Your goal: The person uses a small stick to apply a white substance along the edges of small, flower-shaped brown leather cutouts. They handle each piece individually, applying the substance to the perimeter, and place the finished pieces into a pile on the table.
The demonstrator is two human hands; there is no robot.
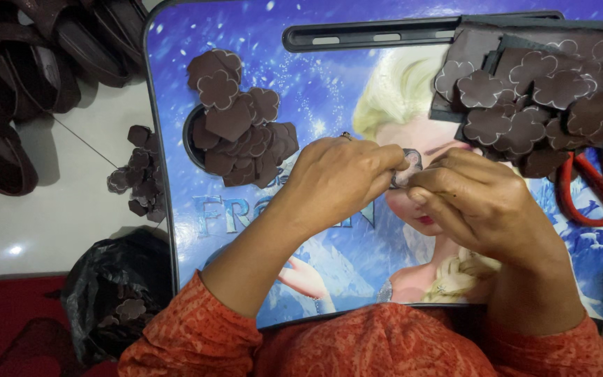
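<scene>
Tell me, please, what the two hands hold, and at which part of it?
Both the left hand and the right hand pinch one small dark piece between their fingertips, at its edges; its shape is mostly hidden.

Home craft spot: tiled floor (50, 202), child's lap table (315, 77), sandals (15, 77)

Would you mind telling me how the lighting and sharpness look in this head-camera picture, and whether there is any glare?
In the head view, light is soft and even; a small glare spot sits on the floor tile. The left hand and right hand are fairly sharp, though the small piece pinched between them is hard to make out. The sandals lie dim.
</scene>
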